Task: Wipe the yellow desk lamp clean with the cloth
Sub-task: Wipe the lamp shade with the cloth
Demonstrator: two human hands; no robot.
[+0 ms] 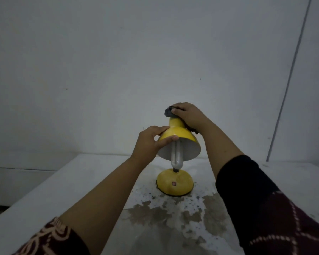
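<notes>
Both hands grip the lamp (179, 134); its shade (187, 150) holds a bulb (176, 157).

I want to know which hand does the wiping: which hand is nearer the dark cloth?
Right. The right hand grips the dark cloth at the top of the lamp shade; the left hand is lower, pinching the shade's rim.

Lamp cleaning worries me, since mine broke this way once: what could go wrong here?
The bulb hangs bare below the shade, close to the left hand pinching the shade's rim; a slip could knock it. The right hand presses the cloth on the shade's top, well above the small base, so a hard push might tip the lamp. The table has flaking paint that could dirty the cloth if set down.
</notes>
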